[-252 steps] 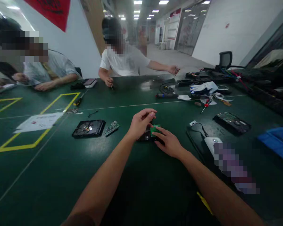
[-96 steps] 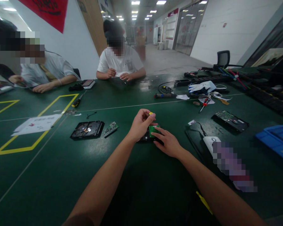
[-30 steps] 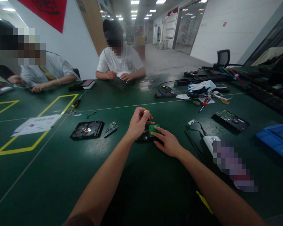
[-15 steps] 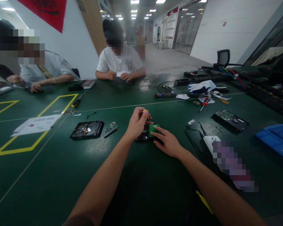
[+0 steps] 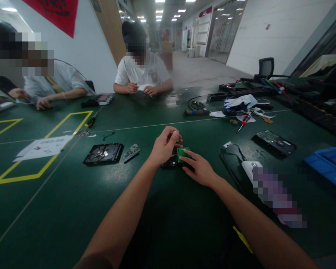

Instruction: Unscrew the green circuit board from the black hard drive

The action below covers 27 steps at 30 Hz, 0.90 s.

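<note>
Head camera: our hands meet over a hard drive point(image 5: 173, 161)

We have the drive flat on the green table point(image 5: 72, 201), straight ahead of us and partly hidden by our fingers. Our left hand point(image 5: 165, 145) is pinched around a yellow tool point(image 5: 177, 139) above the drive's far edge; its lower end is too small to make out. Our right hand point(image 5: 201, 168) lies loosely spread, fingertips resting on the green circuit board point(image 5: 182, 154) at the drive's right side.

To our left sit a larger black drive point(image 5: 103, 154) and, just beside it, a loose circuit board point(image 5: 132, 153). To our right we see a white device point(image 5: 250, 166) with a cable, another drive point(image 5: 274, 143) and a blue tray point(image 5: 329, 168). Beyond them lies a red screwdriver point(image 5: 244, 122). Across from us, a person in a white shirt point(image 5: 148, 73) has both hands close together.
</note>
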Tool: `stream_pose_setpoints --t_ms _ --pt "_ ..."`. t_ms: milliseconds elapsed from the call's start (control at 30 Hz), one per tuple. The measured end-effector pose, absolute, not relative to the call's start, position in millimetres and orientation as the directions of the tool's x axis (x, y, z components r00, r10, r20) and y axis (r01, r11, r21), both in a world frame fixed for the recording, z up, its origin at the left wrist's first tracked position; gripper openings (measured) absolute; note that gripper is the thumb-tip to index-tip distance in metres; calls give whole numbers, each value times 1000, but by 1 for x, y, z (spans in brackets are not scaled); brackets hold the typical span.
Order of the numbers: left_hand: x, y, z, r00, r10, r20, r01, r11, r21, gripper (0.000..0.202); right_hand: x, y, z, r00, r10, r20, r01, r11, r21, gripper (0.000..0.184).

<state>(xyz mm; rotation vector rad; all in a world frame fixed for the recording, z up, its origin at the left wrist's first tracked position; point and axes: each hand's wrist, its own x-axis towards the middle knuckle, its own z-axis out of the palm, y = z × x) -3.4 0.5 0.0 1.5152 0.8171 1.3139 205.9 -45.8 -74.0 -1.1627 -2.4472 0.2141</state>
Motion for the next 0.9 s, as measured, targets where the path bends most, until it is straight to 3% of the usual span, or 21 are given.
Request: stream_pose_setpoints --t_ms 467,900 --pt "-4 2 -5 208 888 409 33 -424 905 28 205 -46 -74 -555 775 302 710 630 -314 43" --pt "3 -5 -3 134 832 538 398 -543 740 20 205 -46 -75 -551 776 307 703 630 -329 44"
